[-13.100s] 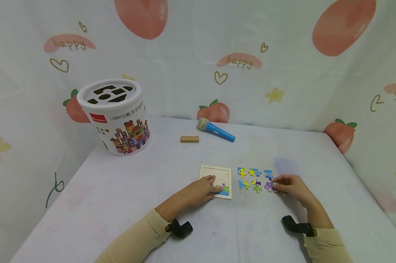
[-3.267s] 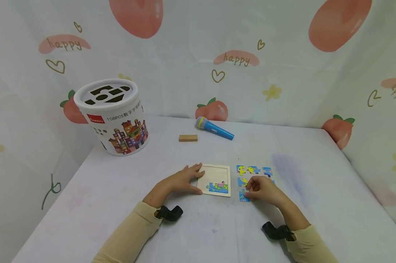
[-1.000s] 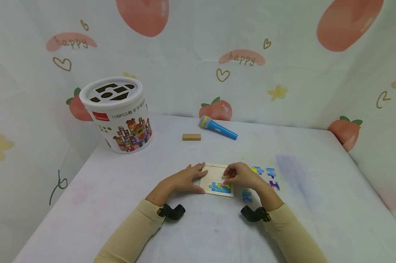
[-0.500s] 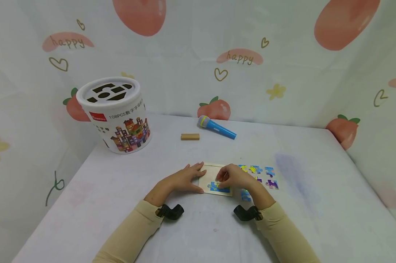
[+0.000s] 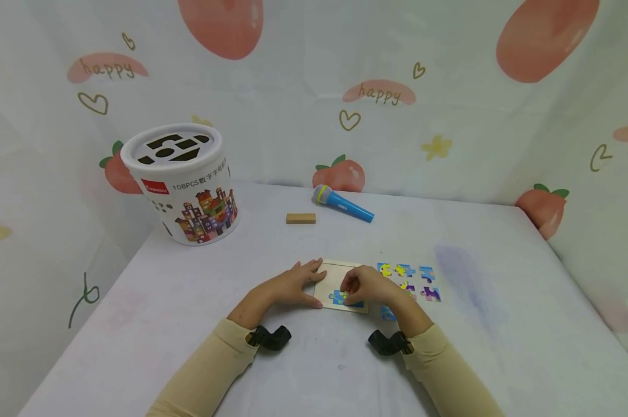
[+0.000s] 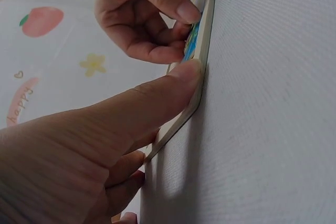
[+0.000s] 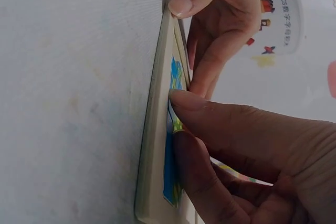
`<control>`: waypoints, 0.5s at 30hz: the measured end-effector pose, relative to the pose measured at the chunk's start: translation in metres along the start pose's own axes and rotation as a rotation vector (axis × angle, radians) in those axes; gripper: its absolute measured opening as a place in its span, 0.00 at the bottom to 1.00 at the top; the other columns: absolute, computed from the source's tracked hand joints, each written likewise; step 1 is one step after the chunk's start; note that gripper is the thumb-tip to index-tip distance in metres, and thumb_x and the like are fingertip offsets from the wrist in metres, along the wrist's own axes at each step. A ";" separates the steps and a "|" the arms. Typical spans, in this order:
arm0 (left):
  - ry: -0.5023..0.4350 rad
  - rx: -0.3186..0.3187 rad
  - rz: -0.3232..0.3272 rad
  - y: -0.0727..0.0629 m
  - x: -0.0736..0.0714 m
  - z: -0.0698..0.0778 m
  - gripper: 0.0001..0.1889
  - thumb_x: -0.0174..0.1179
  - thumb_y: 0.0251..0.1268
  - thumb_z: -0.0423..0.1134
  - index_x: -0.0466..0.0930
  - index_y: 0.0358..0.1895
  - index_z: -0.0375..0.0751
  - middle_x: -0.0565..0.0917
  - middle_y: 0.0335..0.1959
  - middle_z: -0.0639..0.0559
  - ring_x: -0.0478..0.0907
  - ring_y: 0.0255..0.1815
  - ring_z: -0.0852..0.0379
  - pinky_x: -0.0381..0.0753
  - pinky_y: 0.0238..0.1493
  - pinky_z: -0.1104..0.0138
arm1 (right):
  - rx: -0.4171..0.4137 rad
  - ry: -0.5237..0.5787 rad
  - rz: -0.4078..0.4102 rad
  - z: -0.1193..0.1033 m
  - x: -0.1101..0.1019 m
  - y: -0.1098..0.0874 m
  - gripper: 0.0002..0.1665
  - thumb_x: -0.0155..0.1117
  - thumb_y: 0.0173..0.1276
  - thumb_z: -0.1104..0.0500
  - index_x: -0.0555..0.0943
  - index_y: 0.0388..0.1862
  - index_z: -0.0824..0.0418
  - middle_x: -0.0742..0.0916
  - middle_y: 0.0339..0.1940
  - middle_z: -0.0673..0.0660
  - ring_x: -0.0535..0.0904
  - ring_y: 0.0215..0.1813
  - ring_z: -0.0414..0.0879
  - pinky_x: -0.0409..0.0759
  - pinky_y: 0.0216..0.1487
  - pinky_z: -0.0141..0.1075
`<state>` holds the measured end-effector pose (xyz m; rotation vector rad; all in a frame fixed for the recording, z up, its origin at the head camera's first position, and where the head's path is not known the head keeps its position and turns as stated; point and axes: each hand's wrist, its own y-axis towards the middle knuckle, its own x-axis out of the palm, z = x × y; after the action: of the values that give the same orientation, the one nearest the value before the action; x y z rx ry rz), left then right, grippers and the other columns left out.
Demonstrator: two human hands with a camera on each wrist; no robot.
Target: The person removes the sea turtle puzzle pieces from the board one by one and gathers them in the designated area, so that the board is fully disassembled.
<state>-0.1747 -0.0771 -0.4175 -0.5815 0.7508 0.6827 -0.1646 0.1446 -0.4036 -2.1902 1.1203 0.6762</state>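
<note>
A square wooden puzzle tray (image 5: pixel 340 262) lies on the table, with joined blue and green jigsaw pieces (image 5: pixel 337 297) along its near side. My left hand (image 5: pixel 293 285) spreads over the tray's left edge, its thumb pressing the near rim and its fingers on the left side. Inside the tray, my right hand (image 5: pixel 372 286) pinches a puzzle piece (image 7: pixel 177 123) with thumb and index finger at the joined pieces. Those fingers cover part of it in the head view. Several loose puzzle pieces (image 5: pixel 430 294) lie right of the tray, some partly hidden behind my right hand.
Behind the tray are a small wooden block (image 5: pixel 300 219) and a blue toy microphone (image 5: pixel 347 207). A large white block bucket (image 5: pixel 199 202) stands at the back left. A patterned cloth (image 5: pixel 287 133) hangs behind the white table (image 5: pixel 241 260).
My right hand has come left from the loose pieces into the tray and shifted slightly further left over the last second. My left hand, earlier over the joined pieces, now stays at the left edge.
</note>
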 end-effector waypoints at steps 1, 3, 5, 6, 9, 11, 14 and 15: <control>0.001 0.003 -0.001 0.000 0.000 0.000 0.40 0.66 0.54 0.51 0.61 0.69 0.44 0.46 0.76 0.49 0.40 0.77 0.51 0.40 0.75 0.51 | 0.005 -0.001 0.002 0.000 0.000 0.000 0.09 0.72 0.52 0.65 0.81 0.32 0.63 0.82 0.27 0.52 0.74 0.29 0.41 0.76 0.33 0.30; 0.003 0.009 0.001 0.000 0.000 0.000 0.40 0.66 0.54 0.51 0.61 0.69 0.43 0.47 0.76 0.48 0.40 0.77 0.51 0.39 0.75 0.51 | 0.003 -0.001 0.004 0.000 0.000 -0.001 0.09 0.72 0.52 0.65 0.80 0.31 0.64 0.82 0.27 0.53 0.74 0.29 0.41 0.76 0.32 0.30; 0.003 0.015 0.003 0.000 0.000 0.000 0.40 0.66 0.54 0.51 0.61 0.69 0.42 0.47 0.76 0.48 0.41 0.77 0.51 0.39 0.75 0.51 | -0.008 0.001 0.006 0.001 0.000 -0.001 0.09 0.72 0.52 0.65 0.80 0.31 0.64 0.82 0.27 0.53 0.73 0.28 0.40 0.76 0.32 0.30; 0.007 0.015 0.002 0.000 0.000 0.001 0.40 0.66 0.54 0.51 0.61 0.69 0.43 0.47 0.76 0.48 0.41 0.77 0.51 0.38 0.75 0.52 | -0.011 0.002 0.007 0.001 0.000 -0.001 0.09 0.72 0.52 0.65 0.80 0.31 0.64 0.82 0.27 0.53 0.73 0.28 0.40 0.76 0.32 0.30; 0.003 0.018 0.004 -0.001 0.000 0.001 0.40 0.66 0.54 0.50 0.61 0.69 0.42 0.47 0.76 0.47 0.41 0.77 0.51 0.39 0.75 0.51 | -0.020 0.005 0.012 0.002 0.001 -0.001 0.10 0.72 0.52 0.66 0.79 0.31 0.64 0.81 0.27 0.53 0.73 0.29 0.40 0.75 0.31 0.29; 0.004 0.018 0.005 -0.001 -0.001 0.001 0.40 0.66 0.54 0.50 0.61 0.69 0.42 0.47 0.76 0.47 0.41 0.77 0.51 0.39 0.75 0.51 | -0.032 0.002 0.012 0.003 0.001 -0.001 0.11 0.72 0.51 0.66 0.78 0.31 0.64 0.80 0.27 0.53 0.72 0.29 0.40 0.74 0.31 0.28; 0.004 0.015 0.007 -0.002 -0.001 0.002 0.40 0.66 0.54 0.50 0.61 0.69 0.42 0.47 0.76 0.48 0.41 0.77 0.51 0.40 0.75 0.51 | -0.045 0.012 0.013 0.004 0.001 -0.001 0.12 0.72 0.51 0.66 0.77 0.32 0.64 0.79 0.28 0.53 0.72 0.29 0.41 0.74 0.31 0.28; 0.004 0.014 0.007 -0.002 -0.001 0.002 0.40 0.66 0.54 0.50 0.61 0.69 0.43 0.47 0.76 0.48 0.41 0.77 0.51 0.40 0.75 0.51 | -0.049 0.018 0.012 0.004 0.000 -0.001 0.12 0.72 0.51 0.66 0.77 0.32 0.64 0.79 0.28 0.53 0.71 0.29 0.41 0.73 0.31 0.29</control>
<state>-0.1727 -0.0771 -0.4149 -0.5682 0.7613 0.6820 -0.1639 0.1477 -0.4063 -2.2362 1.1384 0.6972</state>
